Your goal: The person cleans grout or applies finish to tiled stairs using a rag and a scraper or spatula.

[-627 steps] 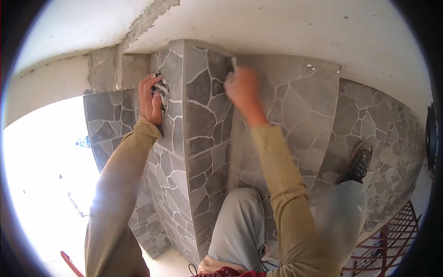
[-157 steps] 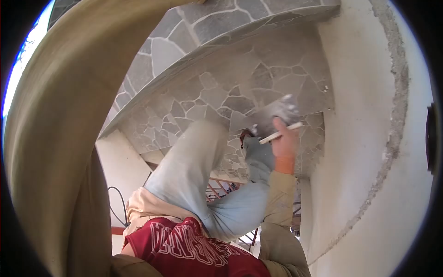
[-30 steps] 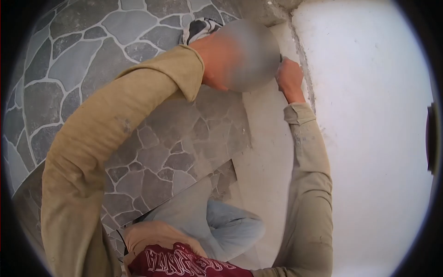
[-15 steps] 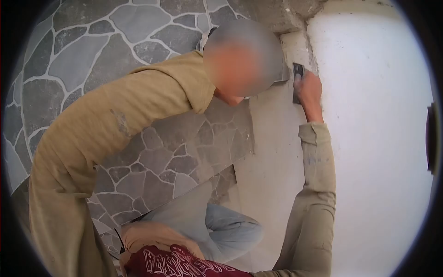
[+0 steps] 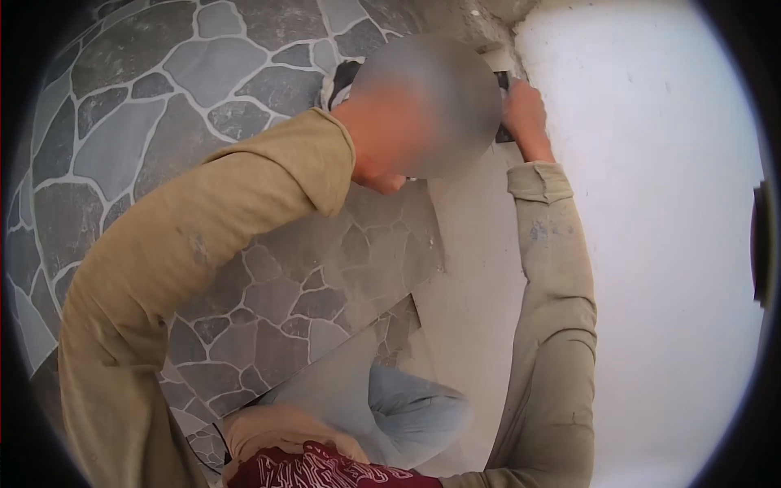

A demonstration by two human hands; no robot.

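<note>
My right hand is closed around a flat black scraper-like blade, at the far end of a pale strip beside the white wall. Part of the blade is hidden by the hand and a blurred patch. My left hand is mostly covered by that patch; a bent digit shows at its lower edge. It seems to grip an object whose kind I cannot make out; a black-and-white edge shows beside the wrist. Both arms wear tan sleeves.
Grey stone-patterned flooring with light joints spreads at left. A smooth pale strip runs between it and the white wall. Rough, broken plaster lies at the far corner. My bent leg in light blue trousers is below.
My right hand has slid farther from me along the strip with the blade. My left hand has shifted slightly left in view, and the camera view has shifted a little too.
</note>
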